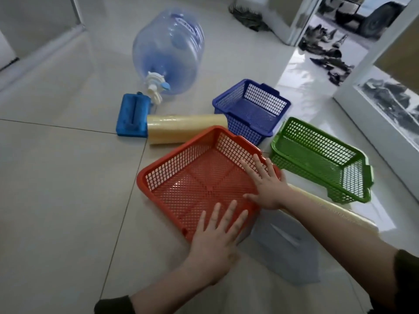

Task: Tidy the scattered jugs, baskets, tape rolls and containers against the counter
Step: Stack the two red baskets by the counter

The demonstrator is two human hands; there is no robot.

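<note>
An orange mesh basket [181,177] lies on the tiled floor in front of me. My left hand [215,239] hovers over its near corner, fingers spread, holding nothing. My right hand [265,184] is spread over its right rim, also holding nothing. A blue basket [249,109] and a green basket [322,159] stand behind and to the right. A yellowish tape roll [183,130] lies between the orange basket and a blue container [132,115]. A clear blue water jug [170,48] with a white tap lies on its side at the back. Under my right forearm are a second pale roll [335,211] and a greyish translucent container [285,245].
A white counter or cabinet front [390,123] runs along the right, with dark printed pictures on it. Dark clutter [247,17] lies at the back by a white pillar. Bare floor tiles [56,177] stretch out to the left.
</note>
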